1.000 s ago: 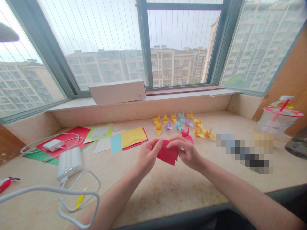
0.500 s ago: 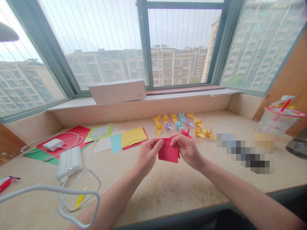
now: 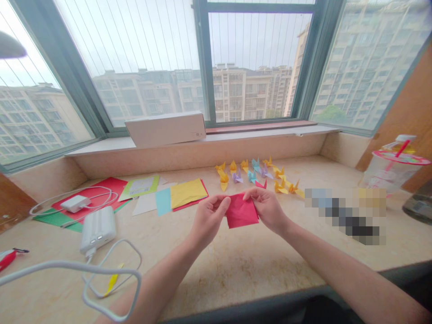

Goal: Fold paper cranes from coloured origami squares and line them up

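Both my hands hold a folded red paper square [image 3: 241,210] just above the beige stone counter [image 3: 236,265]. My left hand [image 3: 208,218] pinches its left edge between thumb and fingers. My right hand [image 3: 268,208] pinches the top right part, fingers curled over it. Just beyond the paper stands a group of several small folded paper cranes [image 3: 256,174] in yellow, orange, purple, teal and pink.
Loose coloured sheets [image 3: 184,193] lie to the left, with a white power bank [image 3: 97,228], a charger [image 3: 74,203] and white cables [image 3: 101,274]. A long white box [image 3: 165,128] rests on the window ledge. A clear plastic cup with a pink lid [image 3: 391,168] stands far right.
The red paper has turned from a tilted hanging shape to a flatter square facing up. My right hand slid up along its top edge; my left hand barely moved.
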Demonstrator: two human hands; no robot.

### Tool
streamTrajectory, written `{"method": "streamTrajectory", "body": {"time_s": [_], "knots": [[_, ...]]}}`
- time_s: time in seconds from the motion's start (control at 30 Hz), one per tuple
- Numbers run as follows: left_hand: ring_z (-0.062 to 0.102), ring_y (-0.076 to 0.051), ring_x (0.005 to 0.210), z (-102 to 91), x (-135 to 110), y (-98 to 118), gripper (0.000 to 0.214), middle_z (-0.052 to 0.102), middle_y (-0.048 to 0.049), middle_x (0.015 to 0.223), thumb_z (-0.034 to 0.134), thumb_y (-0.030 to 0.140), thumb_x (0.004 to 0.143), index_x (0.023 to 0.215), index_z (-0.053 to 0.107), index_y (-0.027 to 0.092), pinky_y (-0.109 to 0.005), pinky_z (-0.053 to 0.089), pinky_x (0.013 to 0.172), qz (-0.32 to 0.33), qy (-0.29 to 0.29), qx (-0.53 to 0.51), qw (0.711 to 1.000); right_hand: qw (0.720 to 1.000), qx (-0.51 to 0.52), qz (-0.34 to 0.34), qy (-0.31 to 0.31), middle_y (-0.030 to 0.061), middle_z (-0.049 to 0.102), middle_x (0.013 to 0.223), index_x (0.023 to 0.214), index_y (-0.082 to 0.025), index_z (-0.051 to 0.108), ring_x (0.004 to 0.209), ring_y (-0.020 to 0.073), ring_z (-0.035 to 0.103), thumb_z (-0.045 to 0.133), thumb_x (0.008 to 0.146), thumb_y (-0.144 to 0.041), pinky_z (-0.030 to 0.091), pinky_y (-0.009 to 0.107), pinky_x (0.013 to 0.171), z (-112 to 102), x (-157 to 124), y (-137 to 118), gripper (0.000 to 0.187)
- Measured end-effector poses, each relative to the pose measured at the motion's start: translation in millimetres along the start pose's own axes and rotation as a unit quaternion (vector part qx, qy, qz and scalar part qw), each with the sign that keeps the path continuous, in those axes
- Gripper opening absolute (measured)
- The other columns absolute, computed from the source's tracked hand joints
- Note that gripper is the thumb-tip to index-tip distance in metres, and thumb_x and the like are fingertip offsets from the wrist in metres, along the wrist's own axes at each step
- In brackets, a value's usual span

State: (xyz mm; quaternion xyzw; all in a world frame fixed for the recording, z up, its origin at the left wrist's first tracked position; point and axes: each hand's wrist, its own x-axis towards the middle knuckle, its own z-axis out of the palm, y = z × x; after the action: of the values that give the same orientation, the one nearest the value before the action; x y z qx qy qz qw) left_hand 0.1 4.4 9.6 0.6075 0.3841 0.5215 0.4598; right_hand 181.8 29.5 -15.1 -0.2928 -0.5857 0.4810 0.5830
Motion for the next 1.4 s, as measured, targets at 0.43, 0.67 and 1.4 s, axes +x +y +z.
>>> {"method": "streamTrajectory", "body": {"time_s": [0.43,0.67,1.4], "knots": [[0.066,-0.014,0.065,0.8,1,-1,0.025,0.070,-0.0012,0.072,0.073,0.038,0.081,0.080,0.062,0.016,-0.022,0.051,0.059,0.030,0.071,0.049,0.996,0.996,-0.013,0.081,-0.046,0.0015,0.072,0.073,0.117,-0.017,0.064,0.063,0.0171,0.068,0.071,0.083,-0.050,0.054,0.029,0.061,9,-4,-15,0.048],[0.063,-0.015,0.049,4.2,0,-5,0.039,0.067,-0.0015,0.066,0.065,0.050,0.087,0.099,0.058,0.014,-0.025,0.052,0.046,-0.061,-0.095,-0.026,0.993,0.998,-0.010,0.070,-0.004,0.0030,0.075,0.072,0.092,-0.020,0.062,0.059,0.0193,0.071,0.069,0.083,-0.052,0.057,0.032,0.058,10,-5,-14,0.034],[0.053,-0.007,0.041,2.7,3,-5,0.035,0.051,0.0066,0.057,0.066,0.047,0.087,0.078,0.049,0.018,-0.018,0.039,0.041,-0.065,-0.028,-0.105,0.992,0.994,-0.094,-0.042,0.021,0.0049,0.070,0.103,0.113,-0.024,0.056,0.077,0.0166,0.070,0.067,0.088,-0.035,0.056,0.035,0.075,6,-5,-13,0.030]]}}
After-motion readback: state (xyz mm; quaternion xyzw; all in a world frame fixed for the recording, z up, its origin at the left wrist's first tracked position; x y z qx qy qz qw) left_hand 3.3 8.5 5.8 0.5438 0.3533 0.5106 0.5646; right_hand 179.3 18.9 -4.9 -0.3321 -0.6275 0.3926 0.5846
